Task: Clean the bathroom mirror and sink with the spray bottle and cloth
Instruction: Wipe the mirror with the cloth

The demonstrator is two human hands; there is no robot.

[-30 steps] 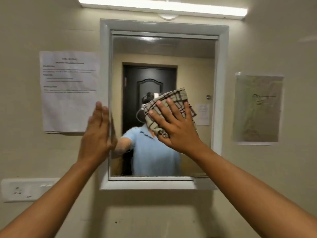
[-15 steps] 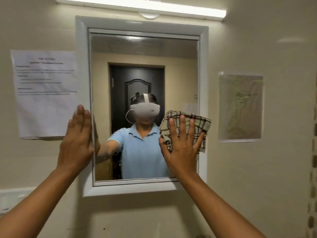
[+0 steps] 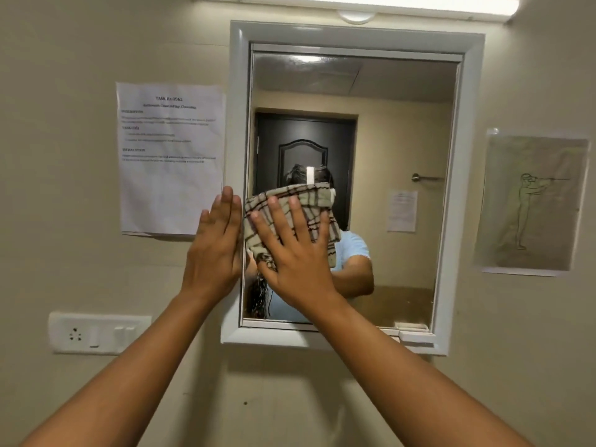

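Note:
A wall mirror [image 3: 393,130] in a white frame [image 3: 464,188] hangs in front of me. My right hand [image 3: 293,250] presses a beige checked cloth [image 3: 309,201] flat against the glass near its left side, fingers straight and spread. My left hand [image 3: 216,243] lies flat with straight fingers on the left edge of the frame, beside the cloth. The spray bottle and the sink are out of view.
A printed sheet [image 3: 171,156] is taped to the wall left of the mirror. A drawing [image 3: 532,204] hangs to the right. A white socket and switch plate [image 3: 96,332] sits low on the left. A tube light [image 3: 354,1] runs above the mirror.
My right hand has swept the cloth from the mirror's right edge back across to its left side. My left hand stays on the left frame. The view has shifted left.

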